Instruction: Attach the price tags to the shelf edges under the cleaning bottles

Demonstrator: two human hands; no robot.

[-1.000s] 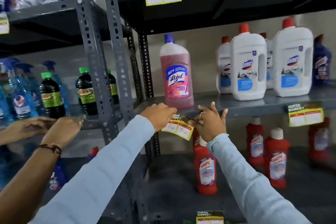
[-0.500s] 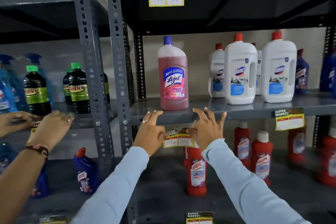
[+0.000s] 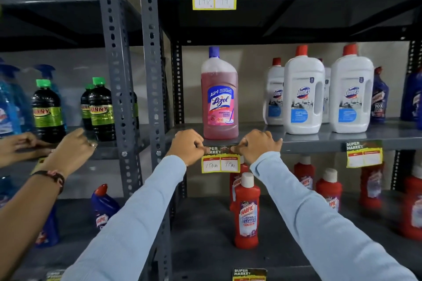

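Now level, not tilted like a moment ago, with left hand (image 3: 187, 146) and right hand (image 3: 258, 146) pinching price tag (image 3: 220, 160) against shelf edge (image 3: 308, 145) under pink bottle (image 3: 219, 98), nearly stuck on.

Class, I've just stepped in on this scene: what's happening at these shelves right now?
A person in light blue sleeves is pressing a yellow price tag onto the grey shelf edge directly under the pink Lizol bottle. The left hand and right hand pinch the tag's top corners against the edge, and the tag hangs level. A similar tag already sits under the white Domex bottles. At the left, a second person's hands work at the neighbouring shelf.
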